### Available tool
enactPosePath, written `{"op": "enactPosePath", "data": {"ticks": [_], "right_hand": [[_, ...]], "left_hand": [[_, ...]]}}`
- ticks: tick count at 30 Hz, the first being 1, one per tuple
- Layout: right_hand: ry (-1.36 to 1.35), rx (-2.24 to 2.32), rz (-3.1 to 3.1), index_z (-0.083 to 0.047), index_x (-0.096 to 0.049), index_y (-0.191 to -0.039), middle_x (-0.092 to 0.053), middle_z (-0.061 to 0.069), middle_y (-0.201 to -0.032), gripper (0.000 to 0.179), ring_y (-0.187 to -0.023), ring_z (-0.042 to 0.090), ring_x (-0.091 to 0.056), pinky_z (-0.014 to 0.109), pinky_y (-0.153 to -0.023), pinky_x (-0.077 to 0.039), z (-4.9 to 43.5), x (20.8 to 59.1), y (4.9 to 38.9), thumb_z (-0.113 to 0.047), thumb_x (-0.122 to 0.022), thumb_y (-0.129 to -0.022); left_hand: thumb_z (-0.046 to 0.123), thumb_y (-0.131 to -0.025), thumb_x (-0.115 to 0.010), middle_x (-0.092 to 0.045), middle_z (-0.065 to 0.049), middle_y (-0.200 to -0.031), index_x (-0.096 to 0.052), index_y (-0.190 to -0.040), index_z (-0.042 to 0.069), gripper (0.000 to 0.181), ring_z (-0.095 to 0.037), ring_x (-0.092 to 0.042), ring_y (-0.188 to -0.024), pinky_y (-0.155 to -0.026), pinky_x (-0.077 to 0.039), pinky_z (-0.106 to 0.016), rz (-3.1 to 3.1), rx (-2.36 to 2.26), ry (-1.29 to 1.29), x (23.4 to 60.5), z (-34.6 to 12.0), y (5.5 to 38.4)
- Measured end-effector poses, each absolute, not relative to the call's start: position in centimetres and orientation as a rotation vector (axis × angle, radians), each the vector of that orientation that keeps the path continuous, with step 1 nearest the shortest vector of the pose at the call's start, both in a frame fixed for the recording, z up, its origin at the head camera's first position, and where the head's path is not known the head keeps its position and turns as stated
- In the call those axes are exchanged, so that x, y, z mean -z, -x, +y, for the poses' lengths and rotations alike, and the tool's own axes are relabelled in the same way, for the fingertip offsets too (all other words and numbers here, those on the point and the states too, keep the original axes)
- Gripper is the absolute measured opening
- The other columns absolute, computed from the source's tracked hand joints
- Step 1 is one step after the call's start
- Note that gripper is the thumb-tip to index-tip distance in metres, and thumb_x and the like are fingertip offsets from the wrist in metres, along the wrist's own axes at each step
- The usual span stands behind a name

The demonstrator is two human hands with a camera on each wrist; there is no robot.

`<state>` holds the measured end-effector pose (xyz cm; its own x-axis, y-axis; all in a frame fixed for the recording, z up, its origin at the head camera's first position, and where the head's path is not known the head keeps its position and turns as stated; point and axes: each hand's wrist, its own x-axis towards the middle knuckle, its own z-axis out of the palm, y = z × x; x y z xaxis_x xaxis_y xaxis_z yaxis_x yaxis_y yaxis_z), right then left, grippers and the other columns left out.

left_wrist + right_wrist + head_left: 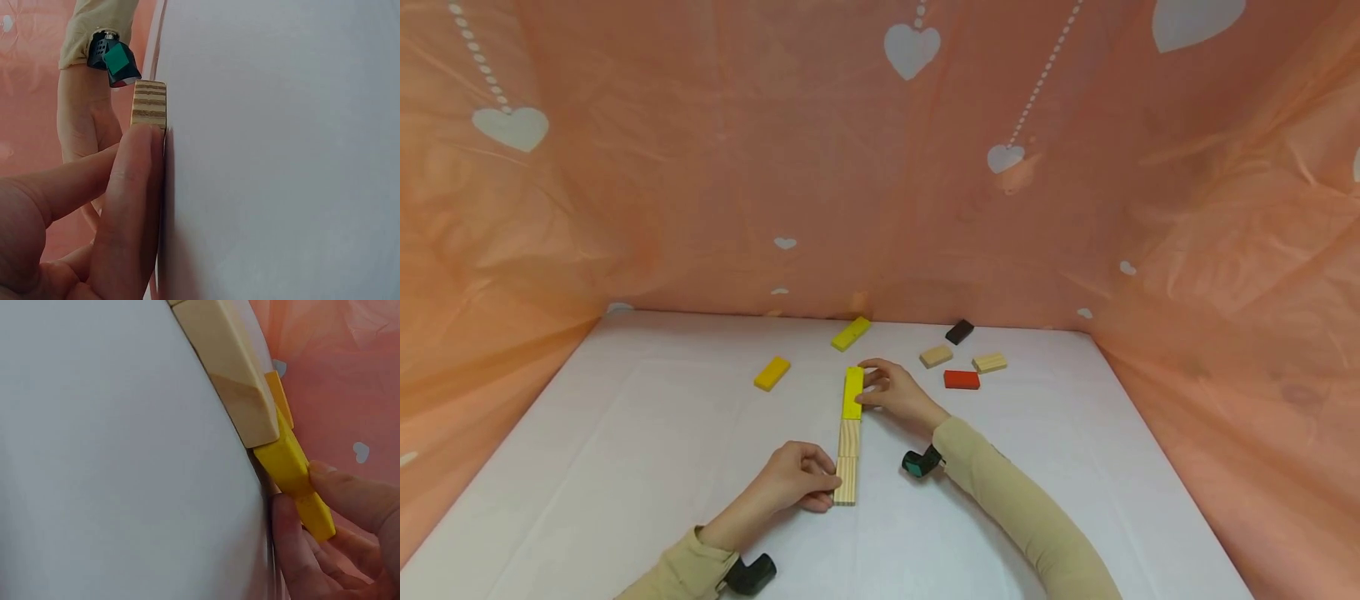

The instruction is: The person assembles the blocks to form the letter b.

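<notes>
Two plain wooden blocks, a near one (845,482) and a middle one (849,438), lie end to end in a straight row with a bright yellow block (853,393) at the far end. At that yellow block, my right hand (901,395) pinches from the right side; the right wrist view shows the thumb over it and fingers beside it. My left hand (799,479) holds the near wooden block from the left, thumb on its edge. A fingertip (140,137) lies at the striped end of that block in the left wrist view.
Farther back on the white table (625,450) lie an orange-yellow block (772,373) and another yellow block (851,333). To the right are a black block (959,332), a red block (962,380) and two plain blocks (936,357). A peach curtain (850,183) surrounds the table.
</notes>
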<state>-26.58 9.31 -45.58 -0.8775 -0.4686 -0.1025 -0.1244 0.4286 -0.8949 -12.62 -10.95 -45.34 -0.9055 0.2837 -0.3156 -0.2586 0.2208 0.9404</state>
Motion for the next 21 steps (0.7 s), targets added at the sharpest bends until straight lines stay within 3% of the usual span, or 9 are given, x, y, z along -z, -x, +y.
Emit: {"op": "enactPosePath", "data": {"ticks": [21], "right_hand": [[0.547, 1.236, 2.404, -0.006, -0.055, -0.126, -0.06, 0.005, -0.101, 0.052, -0.086, 0.019, -0.054, 0.024, -0.074, -0.05, 8.9, 44.4, 27.2, -0.017, -0.078, -0.082]], "left_hand": [[0.001, -0.082, -0.073, -0.063, -0.011, -0.071, -0.061, -0.096, -0.008, 0.02, -0.017, -0.065, -0.055, -0.054, -0.059, -0.032, 2.093, -1.719, -0.033, 45.3, -11.0, 12.6]]}}
